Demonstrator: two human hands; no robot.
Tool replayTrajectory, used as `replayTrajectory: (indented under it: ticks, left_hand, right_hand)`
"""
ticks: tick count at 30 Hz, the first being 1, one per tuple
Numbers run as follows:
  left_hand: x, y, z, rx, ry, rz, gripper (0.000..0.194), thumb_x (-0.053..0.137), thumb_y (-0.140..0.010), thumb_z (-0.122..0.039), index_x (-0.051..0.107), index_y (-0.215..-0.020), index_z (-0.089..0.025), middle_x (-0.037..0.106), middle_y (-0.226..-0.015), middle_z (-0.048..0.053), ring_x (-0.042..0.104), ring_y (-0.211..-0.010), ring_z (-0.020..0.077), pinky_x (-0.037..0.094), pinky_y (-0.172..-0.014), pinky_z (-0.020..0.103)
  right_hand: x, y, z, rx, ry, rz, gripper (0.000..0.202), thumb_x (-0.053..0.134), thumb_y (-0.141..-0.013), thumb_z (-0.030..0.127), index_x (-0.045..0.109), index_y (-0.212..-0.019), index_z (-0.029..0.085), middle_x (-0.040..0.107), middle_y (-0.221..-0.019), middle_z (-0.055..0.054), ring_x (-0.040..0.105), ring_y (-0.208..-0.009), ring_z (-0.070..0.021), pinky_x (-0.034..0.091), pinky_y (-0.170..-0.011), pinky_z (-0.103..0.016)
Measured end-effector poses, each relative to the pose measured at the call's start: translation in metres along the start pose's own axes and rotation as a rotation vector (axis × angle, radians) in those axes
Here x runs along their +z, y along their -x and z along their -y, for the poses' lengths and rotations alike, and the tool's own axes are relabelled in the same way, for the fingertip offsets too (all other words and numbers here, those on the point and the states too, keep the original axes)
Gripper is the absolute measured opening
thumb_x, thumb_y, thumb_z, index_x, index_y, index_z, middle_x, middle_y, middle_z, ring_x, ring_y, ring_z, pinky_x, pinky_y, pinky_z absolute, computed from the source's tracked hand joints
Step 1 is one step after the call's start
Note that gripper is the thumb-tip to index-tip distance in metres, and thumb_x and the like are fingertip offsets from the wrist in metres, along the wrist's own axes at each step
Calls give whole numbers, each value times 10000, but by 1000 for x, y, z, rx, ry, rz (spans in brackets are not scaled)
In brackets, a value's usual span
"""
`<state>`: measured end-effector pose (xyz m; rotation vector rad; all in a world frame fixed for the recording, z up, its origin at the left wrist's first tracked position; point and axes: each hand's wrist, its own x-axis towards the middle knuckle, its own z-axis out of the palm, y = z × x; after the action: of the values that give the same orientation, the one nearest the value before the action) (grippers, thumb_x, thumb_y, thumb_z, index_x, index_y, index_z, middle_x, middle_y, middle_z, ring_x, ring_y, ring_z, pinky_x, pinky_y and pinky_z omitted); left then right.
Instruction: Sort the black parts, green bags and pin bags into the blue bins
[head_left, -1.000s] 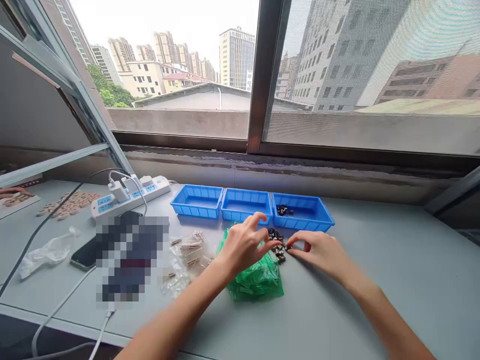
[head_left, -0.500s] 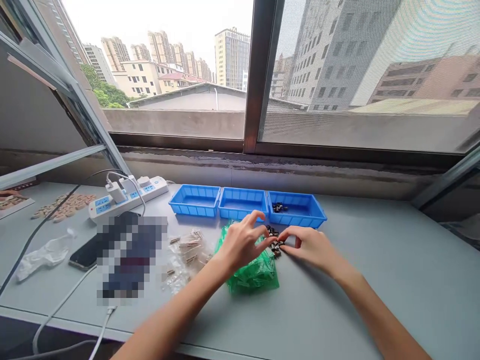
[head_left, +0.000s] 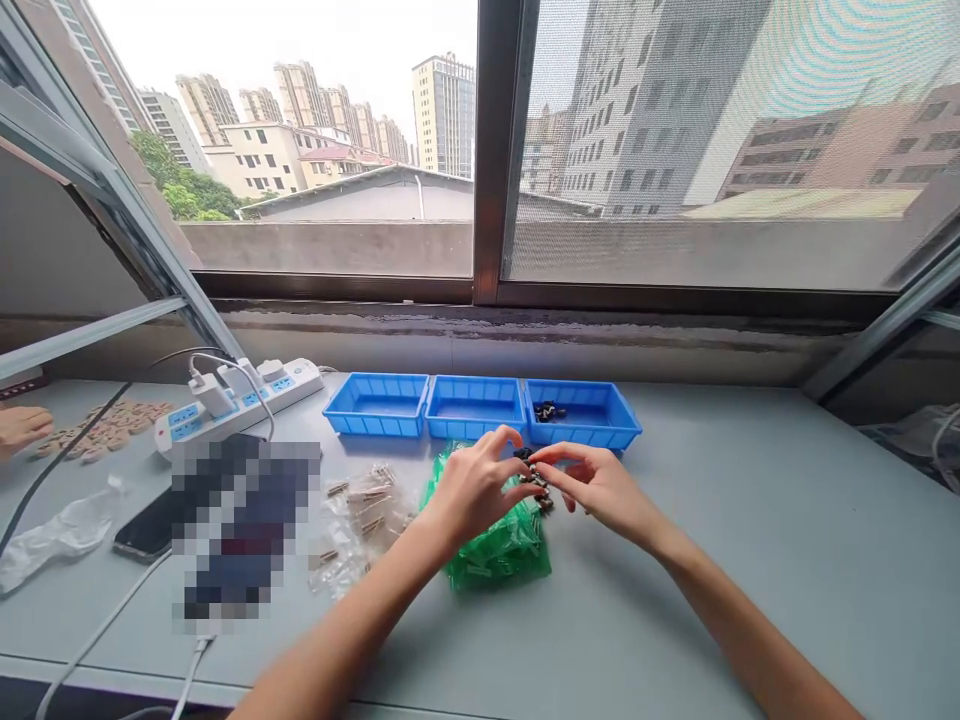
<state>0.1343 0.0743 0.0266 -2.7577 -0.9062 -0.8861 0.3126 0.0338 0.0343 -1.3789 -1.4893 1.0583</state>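
Observation:
My left hand (head_left: pixel 474 488) hovers over a heap of green plastic bags (head_left: pixel 499 555), its fingers curved and thumb apart, with no held thing showing. My right hand (head_left: pixel 592 487) pinches at the small black and metallic pieces (head_left: pixel 545 497) beside the bags; a tiny dark piece seems to be at its fingertips, too small to name. The fingertips of both hands come close together above this pile, which they partly hide. Behind them stands the right-hand blue bin (head_left: pixel 589 432), with several similar dark pieces (head_left: pixel 550 411) in its left part.
Two more blue bins, the middle bin (head_left: pixel 476 428) and left bin (head_left: pixel 375 425), stand in the row. Clear bags with metal pins (head_left: pixel 364 520), phones (head_left: pixel 142 525), cables and a power strip (head_left: pixel 236 400) lie leftward. Another person's hand (head_left: pixel 22 430) is near wooden-looking pieces (head_left: pixel 112 430).
My right hand has shifted slightly left and up, its fingertips lifting from the pile. My view has turned slightly right. Another person's hand has appeared at the left edge.

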Motion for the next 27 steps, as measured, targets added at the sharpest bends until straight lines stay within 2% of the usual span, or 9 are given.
replayTrajectory:
  ticks: [3, 5, 11, 17, 21, 24, 27]
  left_hand:
    - [1, 1, 1, -9, -8, -19, 192, 688, -793, -419, 710, -791, -228, 623, -989, 18, 593, -631, 101, 469, -508, 214]
    - [2, 1, 2, -9, -8, -32, 190, 671, -812, -407, 707, -795, -222, 620, -991, 23, 594, -632, 99, 477, -516, 216]
    - [3, 2, -1, 5, -23, -45, 228, 571, -891, -396, 690, -836, -210, 620, -986, 25, 601, -652, 101, 488, -521, 213]
    - [2, 0, -2, -2, -26, -127, 285, 463, -948, -393, 671, -894, -206, 621, -993, 35, 619, -675, 108, 494, -528, 212]
    - [0, -2, -2, 34, -29, -192, 337, 374, -984, -362, 663, -913, -203, 621, -964, 37, 619, -652, 99, 467, -495, 195]
    - [-2, -4, 1, 37, -36, -253, 372, 386, -974, -403, 665, -857, -188, 627, -947, 44, 610, -629, 95, 455, -491, 192]
    - [-4, -4, 5, -3, -39, -326, 405, 428, -948, -434, 658, -732, -180, 631, -933, 41, 594, -609, 89, 439, -485, 192]
  right_hand:
    - [1, 0, 3, 9, -55, 18, 338, 703, -659, 505, 718, -782, 191, 690, -722, -35, 521, -455, -107, 414, -421, -250]
    - [1, 0, 4, 3, -69, 11, 337, 729, -628, 503, 726, -746, 187, 692, -716, -38, 515, -453, -102, 416, -422, -249]
    - [0, 0, 4, 26, -27, -29, 315, 704, -655, 475, 748, -791, 195, 687, -661, -38, 503, -464, -116, 392, -397, -245]
    - [-2, -3, -6, 67, -176, -37, 325, 731, -663, 467, 696, -847, 202, 704, -800, -33, 506, -441, -79, 364, -397, -219]
    - [-2, -3, -9, 75, -224, -26, 316, 753, -651, 458, 633, -787, 199, 678, -736, -4, 507, -436, -76, 348, -398, -207]
    - [-3, -4, -11, 64, -201, -54, 326, 749, -645, 469, 595, -728, 194, 661, -723, 2, 496, -428, -72, 337, -389, -205]
    - [-7, -8, -15, 49, -194, -151, 348, 729, -645, 493, 614, -792, 199, 653, -810, -2, 453, -399, -51, 332, -370, -209]
